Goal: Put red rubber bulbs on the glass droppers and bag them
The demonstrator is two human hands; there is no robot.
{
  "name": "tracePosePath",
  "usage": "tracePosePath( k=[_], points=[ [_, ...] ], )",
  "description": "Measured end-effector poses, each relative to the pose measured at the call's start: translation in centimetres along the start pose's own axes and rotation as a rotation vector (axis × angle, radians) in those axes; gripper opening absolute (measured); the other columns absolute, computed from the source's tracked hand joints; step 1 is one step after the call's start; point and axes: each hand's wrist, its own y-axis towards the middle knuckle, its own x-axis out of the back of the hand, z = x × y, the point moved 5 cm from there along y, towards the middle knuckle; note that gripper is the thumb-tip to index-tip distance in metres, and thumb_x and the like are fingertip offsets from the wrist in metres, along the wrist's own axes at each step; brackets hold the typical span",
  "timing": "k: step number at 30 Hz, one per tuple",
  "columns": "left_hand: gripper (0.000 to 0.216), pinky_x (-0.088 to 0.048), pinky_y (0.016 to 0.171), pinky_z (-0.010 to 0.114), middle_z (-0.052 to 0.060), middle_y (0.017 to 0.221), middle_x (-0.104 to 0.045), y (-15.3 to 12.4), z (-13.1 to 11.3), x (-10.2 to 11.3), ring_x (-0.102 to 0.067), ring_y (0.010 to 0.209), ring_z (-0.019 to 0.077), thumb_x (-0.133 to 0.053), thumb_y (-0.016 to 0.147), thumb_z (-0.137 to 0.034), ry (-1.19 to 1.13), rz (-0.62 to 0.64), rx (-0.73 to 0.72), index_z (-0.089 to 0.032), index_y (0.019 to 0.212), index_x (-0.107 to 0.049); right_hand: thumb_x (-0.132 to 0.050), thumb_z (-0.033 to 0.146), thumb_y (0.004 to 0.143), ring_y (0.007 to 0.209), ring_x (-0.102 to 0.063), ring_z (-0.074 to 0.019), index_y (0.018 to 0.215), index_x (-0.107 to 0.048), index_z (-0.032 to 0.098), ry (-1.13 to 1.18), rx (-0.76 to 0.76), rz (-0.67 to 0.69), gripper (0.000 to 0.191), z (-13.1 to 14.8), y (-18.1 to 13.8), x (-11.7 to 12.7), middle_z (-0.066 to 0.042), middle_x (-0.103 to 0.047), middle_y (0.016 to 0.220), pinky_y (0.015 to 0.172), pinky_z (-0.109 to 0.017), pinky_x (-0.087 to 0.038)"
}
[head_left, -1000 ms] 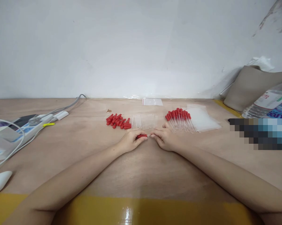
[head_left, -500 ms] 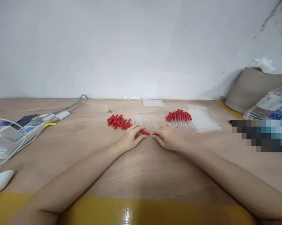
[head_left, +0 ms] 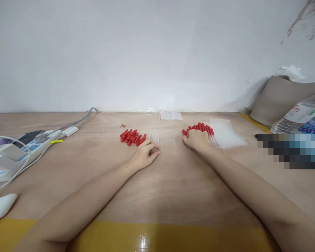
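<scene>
My left hand (head_left: pixel 146 154) rests on the table with thumb and forefinger apart and nothing between them. Just beyond it lies a pile of red rubber bulbs (head_left: pixel 131 136), and to the right of that a row of thin clear dropper tubes (head_left: pixel 167 138). Over at the fan of red-capped droppers (head_left: pixel 199 126), my right hand (head_left: pixel 196 140) is closed at the left end. A dropper's red bulb (head_left: pixel 184 132) pokes out past its fingers, while the tube beneath is hidden by the hand. Most of the fanned tubes are covered too.
Clear plastic bags (head_left: pixel 227 133) lie right of the droppers, and a small zip bag (head_left: pixel 171 116) lies near the wall. A power strip (head_left: pixel 34 144) with cables occupies the left side. Bottled water (head_left: pixel 296 115) and a grey-brown container (head_left: pixel 272 99) stand at right.
My right hand has moved right and away from me, carrying the dropper from between the hands to the fan's left end. My left hand has let go of the red bulb and stayed nearly in place.
</scene>
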Motion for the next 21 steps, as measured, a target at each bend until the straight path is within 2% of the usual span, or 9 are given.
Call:
tracePosePath(
  k=[4, 6, 12, 18, 21],
  points=[
    [0.009, -0.046, 0.067, 0.026, 0.003, 0.079, -0.049, 0.1, 0.1, 0.0, -0.049, 0.073, 0.0136, -0.058, 0.076, -0.024, 0.083, -0.031, 0.008, -0.015, 0.073, -0.057, -0.041, 0.031, 0.080, 0.079, -0.059, -0.0273, 0.080, -0.065, 0.012, -0.040, 0.066, -0.030, 0.031, 0.8, 0.0, -0.1, -0.016, -0.064, 0.079, 0.077, -0.043, -0.033],
    [0.012, -0.044, 0.071, 0.029, 0.003, 0.077, -0.048, 0.2, 0.3, 0.3, -0.048, 0.075, 0.0153, -0.058, 0.075, -0.025, 0.147, -0.076, 0.030, -0.015, 0.068, -0.054, -0.041, 0.033, 0.081, 0.082, -0.059, -0.0279, 0.082, -0.065, 0.011, -0.010, 0.086, -0.024, 0.033, 1.4, 0.1, 0.0, -0.016, -0.064, 0.080, 0.076, -0.041, -0.036],
    [0.015, -0.040, 0.079, 0.036, 0.006, 0.084, -0.052, 0.4, 2.4, 2.7, -0.045, 0.083, 0.0217, -0.059, 0.073, -0.031, 0.425, -0.246, 0.150, -0.017, 0.077, -0.056, -0.048, 0.038, 0.075, 0.090, -0.059, -0.0296, 0.092, -0.064, 0.014, 0.206, 0.010, 0.198, 0.034, 2.9, 1.3, -1.2, -0.016, -0.063, 0.096, 0.067, -0.036, -0.044],
    [0.026, -0.035, 0.083, 0.040, 0.007, 0.093, -0.052, 0.2, 3.1, 3.7, -0.046, 0.089, 0.0246, -0.062, 0.069, -0.042, 0.514, -0.209, 0.148, -0.019, 0.081, -0.063, -0.053, 0.033, 0.070, 0.083, -0.061, -0.0279, 0.095, -0.063, 0.011, 0.264, -0.003, 0.281, 0.035, 3.2, 2.6, -2.4, -0.017, -0.064, 0.091, 0.060, -0.032, -0.046],
    [0.023, -0.034, 0.083, 0.041, 0.006, 0.093, -0.052, -0.1, 2.9, 3.7, -0.046, 0.090, 0.0256, -0.062, 0.067, -0.040, 0.539, -0.190, 0.138, -0.020, 0.080, -0.064, -0.053, 0.033, 0.071, 0.081, -0.061, -0.0262, 0.095, -0.063, 0.010, 0.277, -0.013, 0.283, 0.035, 3.1, 2.7, -2.6, -0.017, -0.064, 0.090, 0.059, -0.030, -0.045]
  ],
)
